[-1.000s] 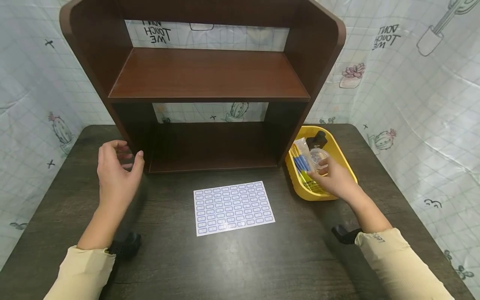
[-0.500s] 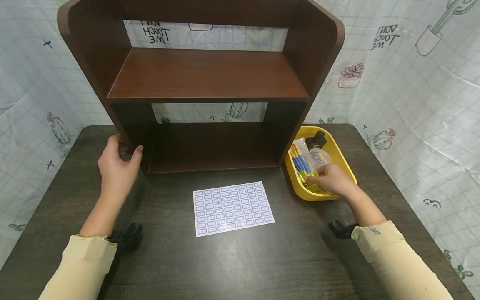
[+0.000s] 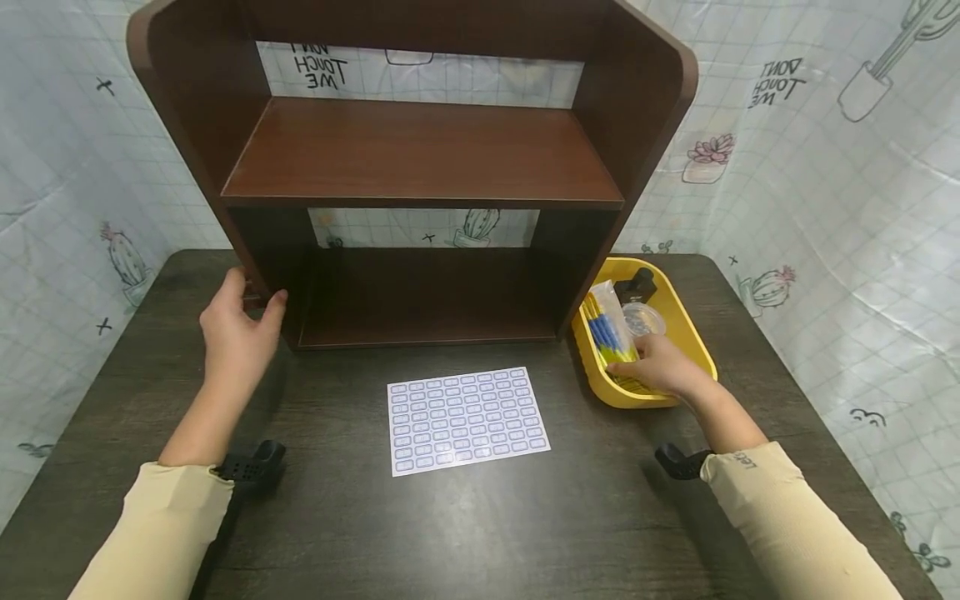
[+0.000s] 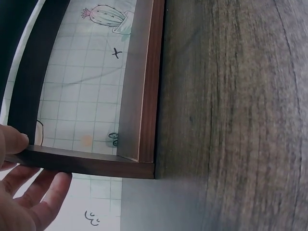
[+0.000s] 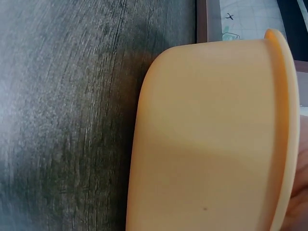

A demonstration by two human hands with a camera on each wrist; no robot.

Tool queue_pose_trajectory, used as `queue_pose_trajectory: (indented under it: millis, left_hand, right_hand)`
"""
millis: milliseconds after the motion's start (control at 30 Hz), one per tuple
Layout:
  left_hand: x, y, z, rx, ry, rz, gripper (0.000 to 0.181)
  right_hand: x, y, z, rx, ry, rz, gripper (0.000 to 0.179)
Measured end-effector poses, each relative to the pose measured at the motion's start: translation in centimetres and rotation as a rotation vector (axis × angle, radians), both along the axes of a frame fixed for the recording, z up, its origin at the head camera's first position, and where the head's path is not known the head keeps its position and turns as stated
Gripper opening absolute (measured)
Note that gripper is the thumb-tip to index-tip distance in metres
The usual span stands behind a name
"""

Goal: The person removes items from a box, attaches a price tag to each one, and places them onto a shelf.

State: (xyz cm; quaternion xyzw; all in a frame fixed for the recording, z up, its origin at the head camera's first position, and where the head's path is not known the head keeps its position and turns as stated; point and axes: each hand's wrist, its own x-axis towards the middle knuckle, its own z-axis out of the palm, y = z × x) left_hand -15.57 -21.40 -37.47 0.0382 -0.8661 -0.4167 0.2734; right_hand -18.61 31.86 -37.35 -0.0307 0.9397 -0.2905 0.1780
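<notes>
I have the left hand [image 3: 238, 342] gripping the side of the dark brown wooden shelf [image 3: 420, 150], thumb and fingers apart around it; the right hand [image 3: 660, 367], its hold hidden from me, apparently searches the yellow plastic basket [image 3: 688, 327] by the clear blue-and-yellow packet [image 3: 603, 327]; a sure pinch seems needed.

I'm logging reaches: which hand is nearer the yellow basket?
Right. The right hand reaches into the yellow basket; the left hand is farther left, gripping the brown shelf.

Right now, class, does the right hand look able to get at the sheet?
Probably yes. The right hand is inside the basket, so it would first need to lift out, but the sheet lies uncovered on the desk.
</notes>
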Motion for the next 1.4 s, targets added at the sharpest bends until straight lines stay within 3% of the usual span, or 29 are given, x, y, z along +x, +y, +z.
queue_pose_trajectory:
  millis: [233,433,833,1033,1233,1400]
  left_hand:
    - [0.0,-0.1,-0.2,-0.011,0.015,-0.004,0.027]
    - [-0.1,-0.3,-0.3,-0.018,0.027,-0.01,0.027]
    - [0.4,-0.3,-0.5,-0.011,-0.033,-0.009,0.031]
    - [1.2,-0.3,-0.9,-0.015,-0.047,0.009,0.034]
    - [2.1,0.2,-1.1,-0.009,0.023,0.031,0.029]
    - [2.2,1.3,-1.2,-0.064,0.093,-0.036,0.02]
  right_hand:
    - [0.0,0.0,0.1,-0.019,-0.004,-0.005,0.033]
    - [0.4,0.0,1.1,0.045,0.023,-0.003,0.037]
    - [1.4,0.5,2.9,-0.019,0.093,-0.039,0.041]
    - [2.1,0.7,3.7,-0.158,0.118,-0.114,0.046]
    - [3.1,0.7,4.7,-0.251,0.171,-0.16,0.051]
    - [4.5,0.3,5.2,-0.356,0.153,-0.197,0.06]
